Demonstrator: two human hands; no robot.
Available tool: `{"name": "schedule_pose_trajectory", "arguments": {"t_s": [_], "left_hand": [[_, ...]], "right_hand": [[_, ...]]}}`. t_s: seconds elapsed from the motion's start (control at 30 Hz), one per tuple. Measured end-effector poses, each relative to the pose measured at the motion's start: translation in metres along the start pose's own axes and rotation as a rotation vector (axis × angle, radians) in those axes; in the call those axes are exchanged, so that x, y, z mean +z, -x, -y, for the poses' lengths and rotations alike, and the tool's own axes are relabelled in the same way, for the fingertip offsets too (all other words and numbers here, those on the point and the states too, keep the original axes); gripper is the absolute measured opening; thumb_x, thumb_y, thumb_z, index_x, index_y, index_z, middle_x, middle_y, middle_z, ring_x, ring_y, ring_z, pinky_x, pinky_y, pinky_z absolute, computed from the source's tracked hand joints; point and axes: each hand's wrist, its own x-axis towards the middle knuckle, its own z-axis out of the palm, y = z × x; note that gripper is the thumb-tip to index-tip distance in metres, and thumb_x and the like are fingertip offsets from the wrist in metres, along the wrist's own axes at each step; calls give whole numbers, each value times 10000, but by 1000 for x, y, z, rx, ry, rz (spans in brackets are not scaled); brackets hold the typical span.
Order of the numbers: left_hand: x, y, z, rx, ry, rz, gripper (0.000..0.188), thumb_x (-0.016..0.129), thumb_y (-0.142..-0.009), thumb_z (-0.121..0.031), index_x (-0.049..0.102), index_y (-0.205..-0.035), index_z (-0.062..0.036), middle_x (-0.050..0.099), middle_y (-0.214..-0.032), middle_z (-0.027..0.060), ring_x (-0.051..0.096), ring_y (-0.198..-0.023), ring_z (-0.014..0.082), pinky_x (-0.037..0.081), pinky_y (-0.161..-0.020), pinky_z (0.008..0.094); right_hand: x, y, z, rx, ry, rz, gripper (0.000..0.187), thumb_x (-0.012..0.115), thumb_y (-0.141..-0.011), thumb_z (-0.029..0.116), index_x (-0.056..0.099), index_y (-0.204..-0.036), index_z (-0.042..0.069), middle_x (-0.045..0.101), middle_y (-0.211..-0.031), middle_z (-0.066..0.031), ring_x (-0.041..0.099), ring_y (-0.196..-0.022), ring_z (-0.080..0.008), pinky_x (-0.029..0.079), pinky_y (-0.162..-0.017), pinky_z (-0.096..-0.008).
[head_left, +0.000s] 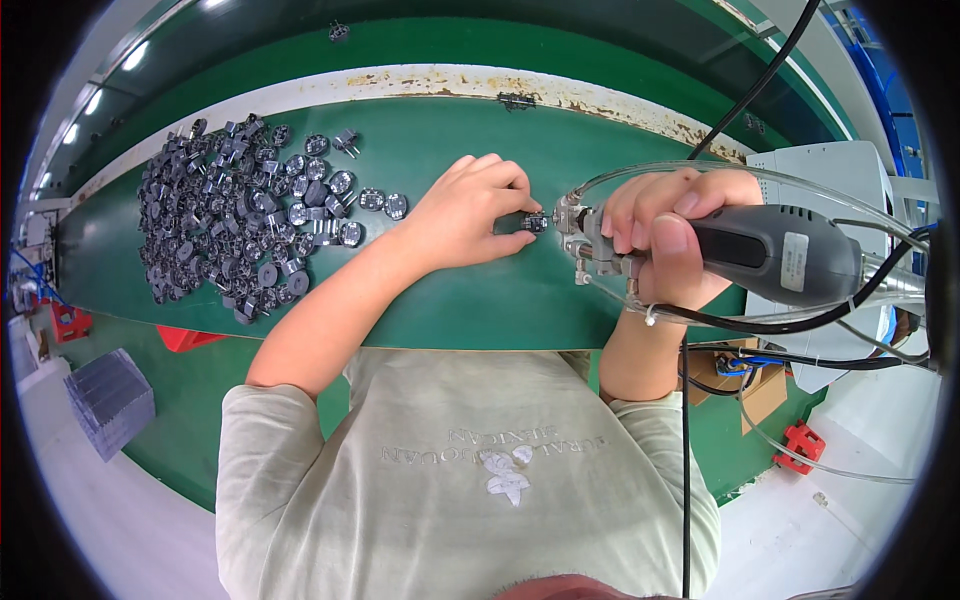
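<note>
My left hand [462,215] reaches over the green bench, thumb and fingers pinching a small round black part [535,222] that looks like an electrical component. Just right of that part is the metal head of a grey-and-black corded hand tool [775,250], with metal fittings and clear tubes around its front. My right hand [672,230] wraps round the tool's front end, its fingers partly hidden by the tool and fittings. Whether the head touches the part cannot be made out. A large pile of similar parts [235,215] with metal pins lies on the left.
A worn white rail [420,80] borders the bench's [450,310] far side, with a small dark part [517,101] beside it. Cables and tubes hang at the right, before a white machine [825,170]. Below are a cardboard box [765,400] and a red stool [800,447].
</note>
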Motion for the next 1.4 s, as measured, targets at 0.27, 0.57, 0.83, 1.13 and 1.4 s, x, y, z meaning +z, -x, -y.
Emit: {"name": "schedule_pose_trajectory", "arguments": {"t_s": [0.27,0.57,0.83,1.13,1.4], "left_hand": [[3,0,1,8,11,-41,290,826,-734,-208,742,-992,-107,611,-1026,23,586,-973,243,439,-892,377],[1,-3,-5,165,-39,-174,198,825,-696,-121,670,-818,-121,585,-993,13,579,-946,240,442,-827,373],[4,-3,-3,174,-6,-176,176,812,-702,-100,663,-793,-116,591,-954,5,580,-918,235,439,-825,372],[5,-3,-1,145,2,-170,231,830,-687,-138,677,-858,-119,595,-970,13,577,-934,243,439,-851,377],[-4,-1,1,-18,-43,-73,397,855,-632,-241,693,-970,-112,592,-1001,18,568,-975,244,429,-899,382]], "right_hand": [[1,0,3,-10,36,-21,368,769,-841,-9,443,-1004,41,604,-696,-80,563,-561,-141,523,-542,-304],[-4,0,26,-2,-60,100,381,734,-903,118,406,-1091,71,541,-696,-72,537,-562,-190,515,-550,-368],[-2,2,28,-14,-76,100,383,733,-905,139,415,-1108,73,557,-725,-84,548,-580,-200,516,-565,-372],[3,3,26,1,-47,1,384,761,-901,144,427,-1077,70,551,-694,-72,552,-560,-194,507,-528,-350],[-6,-1,11,32,45,61,241,620,-960,158,442,-1086,56,533,-696,-99,527,-540,-201,508,-533,-396]]}}
